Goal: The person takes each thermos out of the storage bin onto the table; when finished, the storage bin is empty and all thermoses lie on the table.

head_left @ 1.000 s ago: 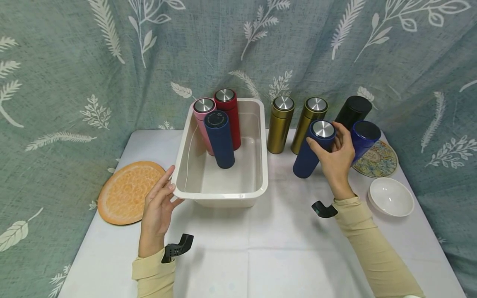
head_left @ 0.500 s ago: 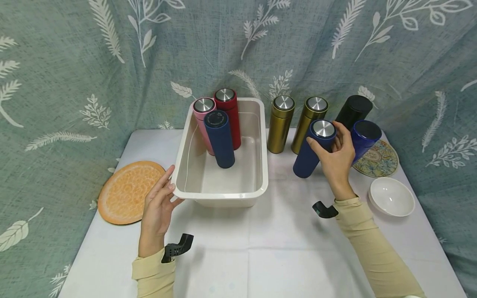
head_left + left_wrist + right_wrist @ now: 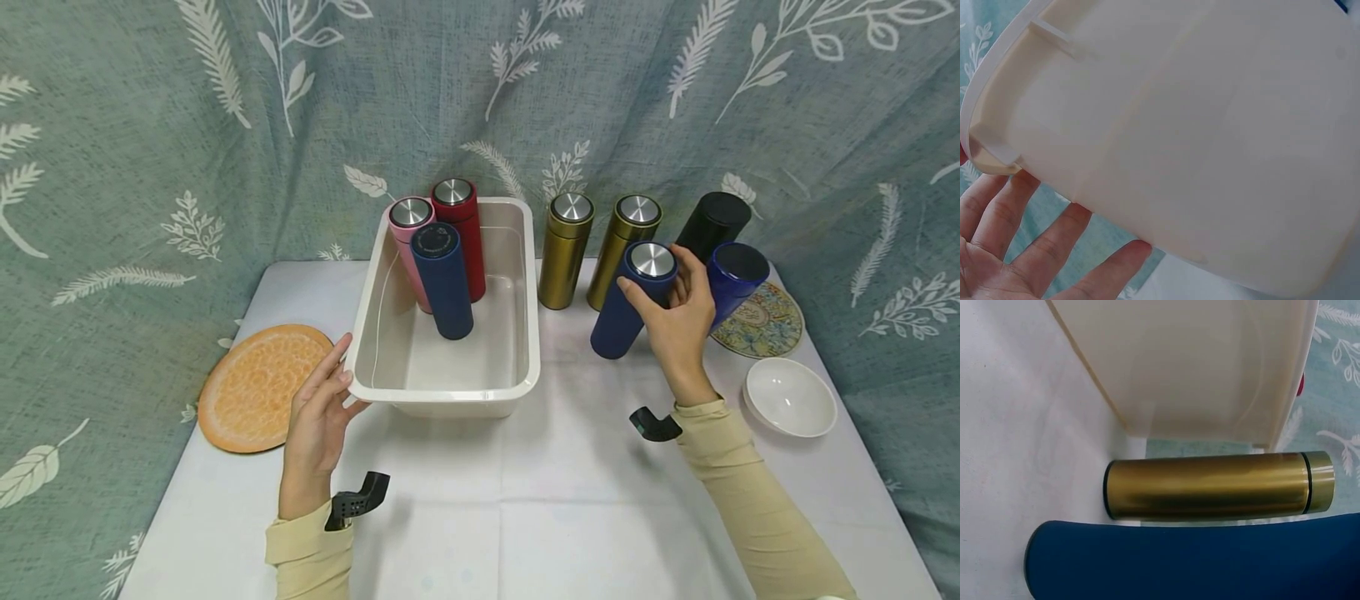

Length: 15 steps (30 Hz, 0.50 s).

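My right hand (image 3: pixel 682 321) grips the upper part of a dark blue thermos (image 3: pixel 630 304) with a silver lid top, which stands on the table. Its blue side (image 3: pixel 1185 562) fills the bottom of the right wrist view. At the left, my left hand (image 3: pixel 321 425) touches the near left corner of a cream plastic tub (image 3: pixel 450 395). In the left wrist view the extended fingers (image 3: pixel 1054 244) rest against the tub's outer wall (image 3: pixel 1179 125). Inside the tub stand a pink thermos (image 3: pixel 411 250), a red thermos (image 3: pixel 467 242) and another blue thermos (image 3: pixel 444 287).
Two gold thermoses, the left one (image 3: pixel 564 258) and the right one (image 3: pixel 618 250), stand right of the tub. A black thermos (image 3: pixel 708 225) and a shiny blue tumbler (image 3: pixel 731 279) are beyond my right hand. Around them lie a patterned mat (image 3: pixel 761 325), a white bowl (image 3: pixel 789 397) and an orange mat (image 3: pixel 255 387).
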Available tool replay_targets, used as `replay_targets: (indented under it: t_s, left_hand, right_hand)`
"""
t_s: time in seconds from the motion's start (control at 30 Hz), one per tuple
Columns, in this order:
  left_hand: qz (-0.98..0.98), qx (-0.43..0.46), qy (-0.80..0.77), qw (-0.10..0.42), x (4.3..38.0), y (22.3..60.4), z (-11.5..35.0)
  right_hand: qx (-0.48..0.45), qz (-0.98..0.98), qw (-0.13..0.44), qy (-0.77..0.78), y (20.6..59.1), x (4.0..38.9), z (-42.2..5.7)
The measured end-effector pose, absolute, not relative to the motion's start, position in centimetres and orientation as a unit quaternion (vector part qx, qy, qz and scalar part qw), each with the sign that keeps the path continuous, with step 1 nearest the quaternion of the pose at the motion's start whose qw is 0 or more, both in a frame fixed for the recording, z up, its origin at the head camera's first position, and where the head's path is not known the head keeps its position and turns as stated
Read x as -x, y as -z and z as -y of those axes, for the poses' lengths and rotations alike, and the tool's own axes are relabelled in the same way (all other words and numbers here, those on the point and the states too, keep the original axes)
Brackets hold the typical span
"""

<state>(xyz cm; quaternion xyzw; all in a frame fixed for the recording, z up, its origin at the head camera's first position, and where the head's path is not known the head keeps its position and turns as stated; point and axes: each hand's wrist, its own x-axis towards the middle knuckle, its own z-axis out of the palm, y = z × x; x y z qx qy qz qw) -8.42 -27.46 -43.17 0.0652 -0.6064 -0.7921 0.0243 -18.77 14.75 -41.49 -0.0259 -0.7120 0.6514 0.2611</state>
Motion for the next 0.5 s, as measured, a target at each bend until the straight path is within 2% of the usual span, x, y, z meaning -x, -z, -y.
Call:
replay_targets:
  t_s: [0.5]
  left_hand:
    - [0.611,-0.071,0.788,0.028,8.43,43.07,27.40]
  right_hand:
    - [0.039,0.728,0.247,-0.638,41.06,18.57,-14.63]
